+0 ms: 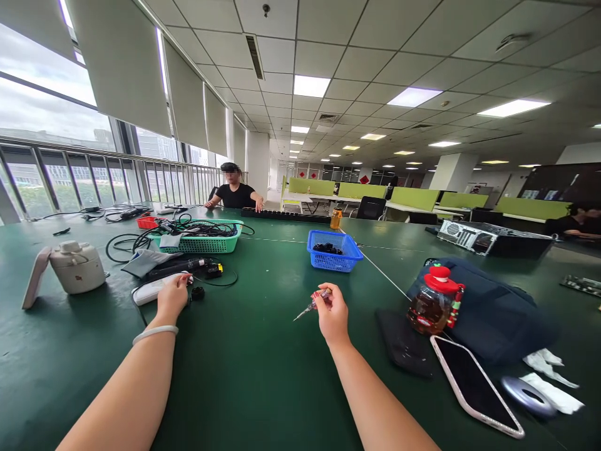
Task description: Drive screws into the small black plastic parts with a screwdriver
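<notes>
My right hand (332,308) clamped on red translucent-handled screwdriver (312,306), slim pointed metal shaft, above smooth green desk (253,357). My left hand (173,294), fingertips bunched, beside smooth white oblong block (148,292); can't tell if gripping.

Between my left hand (173,294) and my right hand (330,310) the counter (253,376) is bare, with only the screwdriver (307,308) I hold poking into that gap. Straight ahead I could pass between the green basket (201,246) and the blue basket (335,265), as far as the long black bar (286,215). Past my left hand, the white case (153,289), grey cloth (145,263) and loose cables block the way. On my right, the black pouch (404,347), red-lidded bottle (429,307) and dark bag (493,313) form a barrier, with the phone (476,385) lying nearer me.
</notes>
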Tool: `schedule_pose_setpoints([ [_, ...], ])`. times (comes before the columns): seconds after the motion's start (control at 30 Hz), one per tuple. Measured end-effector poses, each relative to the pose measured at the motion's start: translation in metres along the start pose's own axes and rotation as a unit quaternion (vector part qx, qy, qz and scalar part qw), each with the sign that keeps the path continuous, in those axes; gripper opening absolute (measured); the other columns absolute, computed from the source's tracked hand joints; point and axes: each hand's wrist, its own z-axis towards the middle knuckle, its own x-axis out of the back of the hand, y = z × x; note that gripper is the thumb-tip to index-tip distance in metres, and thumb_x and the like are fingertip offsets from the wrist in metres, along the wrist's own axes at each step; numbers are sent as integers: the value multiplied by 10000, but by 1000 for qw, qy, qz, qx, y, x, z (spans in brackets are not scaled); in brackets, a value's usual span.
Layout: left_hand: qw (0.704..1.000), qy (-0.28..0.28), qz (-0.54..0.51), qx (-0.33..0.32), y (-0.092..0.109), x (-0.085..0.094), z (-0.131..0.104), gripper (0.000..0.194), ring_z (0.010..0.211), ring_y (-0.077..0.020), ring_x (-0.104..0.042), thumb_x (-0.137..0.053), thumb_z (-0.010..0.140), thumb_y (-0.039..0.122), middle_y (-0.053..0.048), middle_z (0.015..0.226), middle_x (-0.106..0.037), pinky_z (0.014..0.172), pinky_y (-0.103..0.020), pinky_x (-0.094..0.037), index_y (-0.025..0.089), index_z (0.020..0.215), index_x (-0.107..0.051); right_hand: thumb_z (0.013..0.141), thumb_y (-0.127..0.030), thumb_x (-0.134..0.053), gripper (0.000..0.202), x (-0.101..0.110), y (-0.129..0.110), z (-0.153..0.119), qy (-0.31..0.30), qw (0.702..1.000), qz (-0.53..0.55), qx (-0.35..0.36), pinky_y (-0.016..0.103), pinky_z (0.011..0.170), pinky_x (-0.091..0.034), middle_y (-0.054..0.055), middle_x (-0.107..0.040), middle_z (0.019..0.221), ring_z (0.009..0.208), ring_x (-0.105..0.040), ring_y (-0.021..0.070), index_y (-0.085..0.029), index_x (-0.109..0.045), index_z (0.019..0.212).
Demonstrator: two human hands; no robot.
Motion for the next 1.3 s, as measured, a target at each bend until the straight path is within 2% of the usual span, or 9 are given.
schedule_pose_setpoints([
  [0.17, 997, -23, 72, -16, 3, -4, -2, 413, 912, -289, -625, -363, 888, 407, -111, 944, -717, 745, -342, -459, 194, 1067, -669, 779, -364, -605, 222, 0, 2, 0, -4, 1000, -5, 0, 318, 625, -534, 31, -660, 744, 675, -647, 191, -204, -562, 928],
  [0.37, 991, -43, 109, -61, 2, -10, -2, 385, 898, -275, -633, -374, 873, 421, -87, 913, -720, 733, -317, -454, 227, 987, -686, 776, -362, -610, 209, -1, 1, -1, 4, 1000, -4, 3, 319, 622, -541, 28, -669, 730, 661, -657, 194, -209, -573, 914],
  [0.6, 983, -55, 155, -86, 9, -15, -3, 436, 989, -317, -612, -361, 874, 423, -148, 1055, -691, 784, -361, -459, 177, 1030, -686, 787, -345, -591, 207, 0, 3, 0, -7, 1000, 3, -3, 314, 639, -544, 30, -654, 764, 711, -660, 193, -206, -558, 937],
  [0.8, 974, -61, 200, -86, 18, -15, -8, 440, 942, -328, -622, -358, 881, 416, -155, 988, -705, 772, -381, -459, 175, 1063, -679, 785, -341, -598, 201, -2, 0, -1, -10, 1000, 0, 2, 315, 655, -543, 25, -654, 765, 713, -659, 189, -209, -563, 932],
  [1.07, 961, -76, 240, -113, 15, -18, -9, 446, 967, -336, -625, -318, 895, 324, -201, 1027, -683, 783, -393, -462, 126, 1109, -656, 787, -347, -592, 203, -2, -1, -1, -11, 1000, -5, 6, 313, 650, -538, 24, -650, 766, 705, -651, 184, -212, -565, 935],
  [1.3, 958, -79, 242, -134, 13, -19, -7, 455, 966, -315, -634, -293, 867, 208, -208, 1071, -666, 797, -394, -468, 134, 1101, -677, 791, -343, -586, 206, -2, -2, -1, -16, 1000, -8, 5, 316, 653, -535, 26, -651, 769, 710, -651, 188, -209, -560, 945],
])
